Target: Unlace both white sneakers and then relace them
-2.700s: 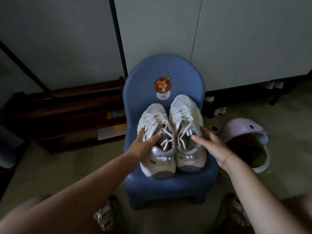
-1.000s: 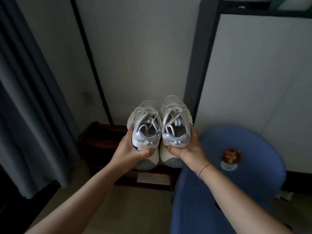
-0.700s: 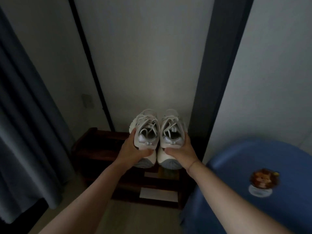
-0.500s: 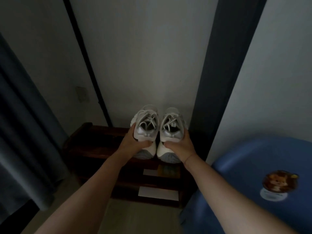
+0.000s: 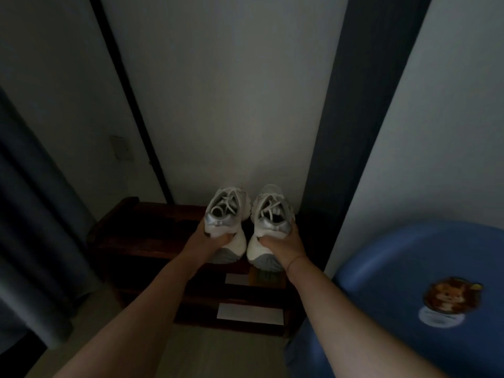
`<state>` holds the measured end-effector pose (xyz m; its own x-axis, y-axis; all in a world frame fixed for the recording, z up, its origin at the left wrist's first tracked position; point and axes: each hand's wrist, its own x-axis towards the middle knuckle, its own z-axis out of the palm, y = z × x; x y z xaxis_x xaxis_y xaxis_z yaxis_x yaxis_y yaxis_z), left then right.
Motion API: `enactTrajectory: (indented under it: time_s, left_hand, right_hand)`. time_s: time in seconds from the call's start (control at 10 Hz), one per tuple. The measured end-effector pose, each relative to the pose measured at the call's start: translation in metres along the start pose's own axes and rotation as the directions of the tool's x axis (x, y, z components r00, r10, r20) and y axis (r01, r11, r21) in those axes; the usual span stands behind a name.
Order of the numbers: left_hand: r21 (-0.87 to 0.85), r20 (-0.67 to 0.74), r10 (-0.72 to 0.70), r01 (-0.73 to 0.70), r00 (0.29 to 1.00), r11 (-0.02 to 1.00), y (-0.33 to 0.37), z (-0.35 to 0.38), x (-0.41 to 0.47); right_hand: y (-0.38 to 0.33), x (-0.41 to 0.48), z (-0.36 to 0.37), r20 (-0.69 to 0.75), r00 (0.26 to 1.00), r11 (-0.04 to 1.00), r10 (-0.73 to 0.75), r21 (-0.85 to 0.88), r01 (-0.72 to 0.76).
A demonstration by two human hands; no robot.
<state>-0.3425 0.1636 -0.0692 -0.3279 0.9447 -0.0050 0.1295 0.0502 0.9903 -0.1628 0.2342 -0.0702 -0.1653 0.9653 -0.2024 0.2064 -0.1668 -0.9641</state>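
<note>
Head view: sneakers (image 5: pixel 222 214) at wooden rack (image 5: pixel 152 227) against grey wall (image 5: pixel 231 105).

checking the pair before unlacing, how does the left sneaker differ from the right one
The left sneaker is gripped at its heel by the left hand, the right sneaker by the right hand. The right sneaker's heel sits slightly lower in frame. Both are white, laced, toes pointing away.

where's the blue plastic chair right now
Head view, lower right: the blue plastic chair sits beside the dark wooden shoe rack, right of the right hand gripping a white sneaker.
</note>
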Motion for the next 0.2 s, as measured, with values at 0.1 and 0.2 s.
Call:
enactTrajectory:
  time_s: [0.1, 0.2]
  left_hand:
    - [0.107, -0.083, 0.017, -0.008, 0.996, 0.994, -0.002, 0.006, -0.006]
    - [0.254, -0.222, 0.058, 0.0, 0.973, 0.967, -0.01, 0.012, -0.024]
  right_hand:
    - [-0.015, -0.014, -0.001, -0.061, 0.998, 0.993, -0.004, -0.121, -0.003]
    - [-0.008, -0.053, 0.008, -0.1, 0.994, 0.988, -0.037, -0.15, 0.022]
